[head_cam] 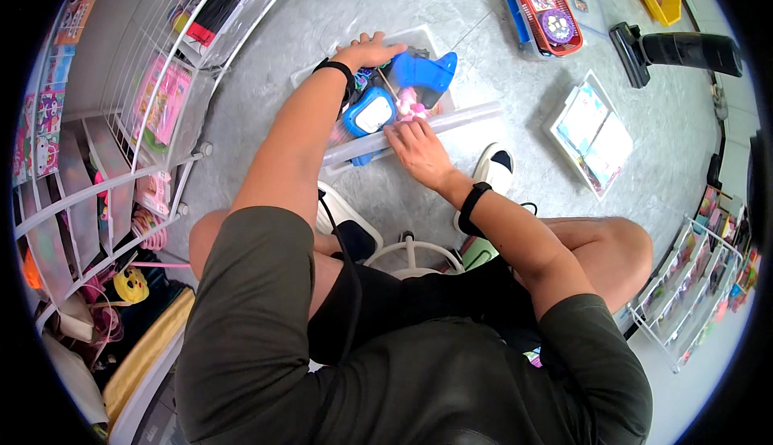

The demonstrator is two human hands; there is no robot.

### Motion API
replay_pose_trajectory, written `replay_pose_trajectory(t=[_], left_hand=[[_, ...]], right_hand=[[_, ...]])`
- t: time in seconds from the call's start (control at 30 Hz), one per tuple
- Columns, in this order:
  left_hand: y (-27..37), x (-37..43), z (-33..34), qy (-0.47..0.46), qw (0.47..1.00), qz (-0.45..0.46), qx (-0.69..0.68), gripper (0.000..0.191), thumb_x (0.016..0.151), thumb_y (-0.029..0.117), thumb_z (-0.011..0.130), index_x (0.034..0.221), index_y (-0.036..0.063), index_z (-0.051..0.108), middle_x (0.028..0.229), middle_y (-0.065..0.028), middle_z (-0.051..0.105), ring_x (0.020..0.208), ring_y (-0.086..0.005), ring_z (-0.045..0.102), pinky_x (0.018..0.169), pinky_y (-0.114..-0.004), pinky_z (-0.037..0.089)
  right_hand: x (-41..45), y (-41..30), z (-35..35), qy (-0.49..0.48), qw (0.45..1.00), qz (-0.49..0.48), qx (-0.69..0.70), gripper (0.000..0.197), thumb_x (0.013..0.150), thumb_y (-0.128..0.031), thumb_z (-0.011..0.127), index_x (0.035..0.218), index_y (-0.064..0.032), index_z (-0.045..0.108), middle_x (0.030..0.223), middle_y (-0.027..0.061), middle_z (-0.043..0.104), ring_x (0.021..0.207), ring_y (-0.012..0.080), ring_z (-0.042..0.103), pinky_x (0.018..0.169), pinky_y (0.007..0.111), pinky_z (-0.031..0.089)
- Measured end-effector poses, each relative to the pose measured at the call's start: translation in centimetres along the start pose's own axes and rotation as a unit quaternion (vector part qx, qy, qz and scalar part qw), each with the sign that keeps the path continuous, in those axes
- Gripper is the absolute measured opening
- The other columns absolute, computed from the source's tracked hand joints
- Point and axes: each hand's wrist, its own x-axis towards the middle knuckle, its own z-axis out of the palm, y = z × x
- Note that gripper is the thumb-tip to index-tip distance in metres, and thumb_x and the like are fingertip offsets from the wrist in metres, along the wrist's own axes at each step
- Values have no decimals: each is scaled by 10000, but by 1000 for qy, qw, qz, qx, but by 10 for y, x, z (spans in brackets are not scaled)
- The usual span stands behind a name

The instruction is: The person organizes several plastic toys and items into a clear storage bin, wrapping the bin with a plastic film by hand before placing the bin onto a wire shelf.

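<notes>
A white, translucent plastic bin [426, 36] full of toys sits on the floor before me. My left hand [371, 51] is over its far left side, fingers spread, with nothing visible in its grasp. Along the near side runs the edge of a clear plastic panel [465, 117], perhaps a lid. The fingers of my right hand [423, 152] are bent over that edge. Between my hands are a blue toy with a white face [372, 114], a larger blue plastic piece [426, 72] and a pink toy [410, 106]. My left wrist and forearm hide part of the bin's left side.
A white tray of papers or booklets [595, 134] stands to the right. Farther off are a red basket [577, 39], a yellow tray [667, 7] and a black vacuum cleaner [688, 51]. A white wire rack [145, 170] lines the left; another rack [688, 291] stands at right.
</notes>
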Motion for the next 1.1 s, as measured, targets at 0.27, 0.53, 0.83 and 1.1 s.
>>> replay_pose_trajectory(t=[0.27, 0.53, 0.83, 1.1], left_hand=[[-1, 2, 3, 9, 1000, -14, -21, 991, 801, 792, 418, 1553, 190, 185, 1608, -165, 136, 1477, -372, 149, 1136, -655, 51], [1, -2, 1, 1, 1000, -10, -17, 1017, 789, 808, 419, 1554, 182, 183, 1610, -176, 123, 1480, -386, 134, 1134, -659, 38], [0, 0, 2, -1, 1000, -8, -10, 1015, 791, 812, 407, 1555, 185, 178, 1609, -173, 125, 1480, -376, 139, 1135, -662, 44], [0, 0, -1, -2, 1000, 10, -6, 1072, 775, 825, 434, 1554, 139, 169, 1589, -261, 102, 1465, -450, 118, 1158, -576, 153]], right_hand=[[-10, 3, -13, 53, 997, -42, -36, 320, 836, -145, 525, 1123, -16, 585, 1049, 114, 567, 1021, 268, 538, 1001, 445, 392], [-19, -10, -19, -25, 999, -37, -27, 286, 829, -144, 528, 1090, -37, 579, 1025, 105, 560, 1003, 257, 540, 941, 399, 412], [-38, -27, -8, -28, 998, -40, -35, 223, 820, -154, 534, 1007, -40, 577, 1045, 116, 561, 1002, 261, 535, 881, 347, 421], [-51, -32, 3, -35, 998, -47, -28, 196, 810, -160, 539, 975, -60, 573, 936, 83, 528, 915, 238, 518, 828, 349, 413]])
